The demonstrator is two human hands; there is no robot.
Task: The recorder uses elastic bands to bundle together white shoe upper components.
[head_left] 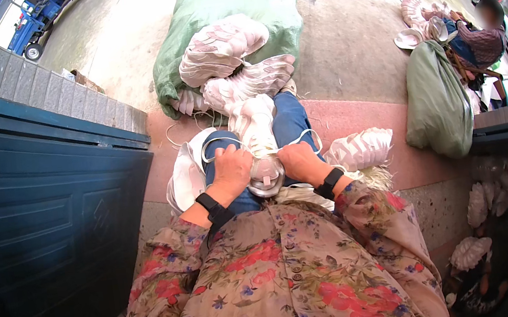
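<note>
Between my knees lies a bundle of white nested pieces that look like shoe uppers (255, 120), its rounded near end (266, 177) towards me. A thin white cord (262, 153) crosses over the bundle, with loops standing out on both sides. My left hand (233, 172) is closed on the cord at the bundle's left. On the other side, my right hand (303, 162) grips the same cord, its knuckles up. Both fists sit close to the bundle, just above my thighs. The fingertips are partly hidden.
A big green sack (228, 3) stands ahead, white stacks (221, 48) against it. More white pieces lie by my left leg (186, 173) and right leg (360, 148). A blue door (59, 227) stands at left. Far right, a person (474, 36) sits behind another green sack (437, 104).
</note>
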